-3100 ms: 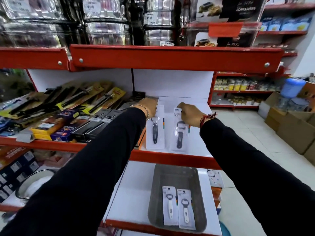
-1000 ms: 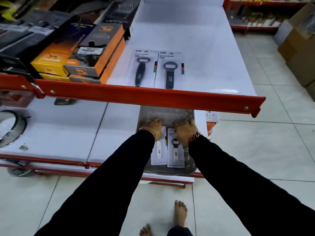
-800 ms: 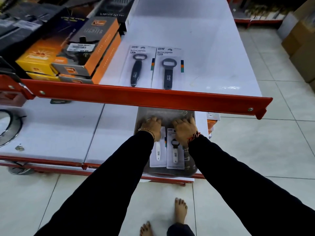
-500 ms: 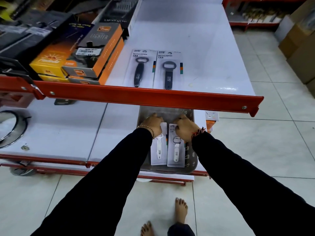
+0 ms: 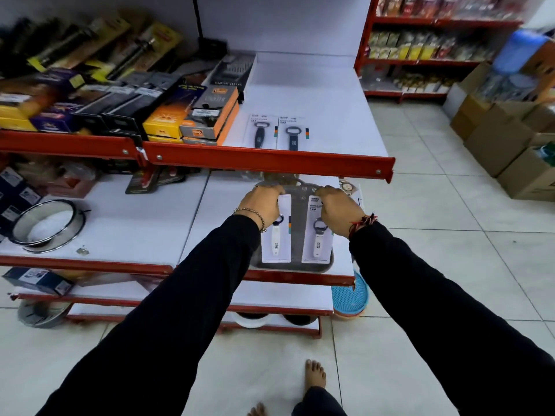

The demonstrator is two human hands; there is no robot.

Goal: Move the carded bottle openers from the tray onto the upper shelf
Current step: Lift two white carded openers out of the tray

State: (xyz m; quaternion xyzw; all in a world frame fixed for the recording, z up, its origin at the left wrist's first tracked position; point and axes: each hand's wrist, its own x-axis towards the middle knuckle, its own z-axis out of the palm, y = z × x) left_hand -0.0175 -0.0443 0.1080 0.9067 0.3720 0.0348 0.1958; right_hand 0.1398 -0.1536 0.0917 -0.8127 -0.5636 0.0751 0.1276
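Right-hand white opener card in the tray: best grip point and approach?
Probably the card's top edge, from above and behind. The white opener card lies flat in the tray, opener bulging mid-card; only the thin top edge pinches easily. The right hand already sits there.

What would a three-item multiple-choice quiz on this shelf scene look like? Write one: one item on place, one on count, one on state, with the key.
1. Where does the grey tray sit?
A. on the shelf below the upper shelf
B. on the floor
C. on a cardboard box

2. How many dark-handled carded openers lie on the upper shelf?
A. none
B. two
C. four

3. What are the left hand and right hand doing?
A. hanging free
B. each gripping a white-handled carded opener
C. lifting the tray

Key: A, the tray lies under the red shelf edge; B, two cards lie side by side; B, fingers close on each card top.
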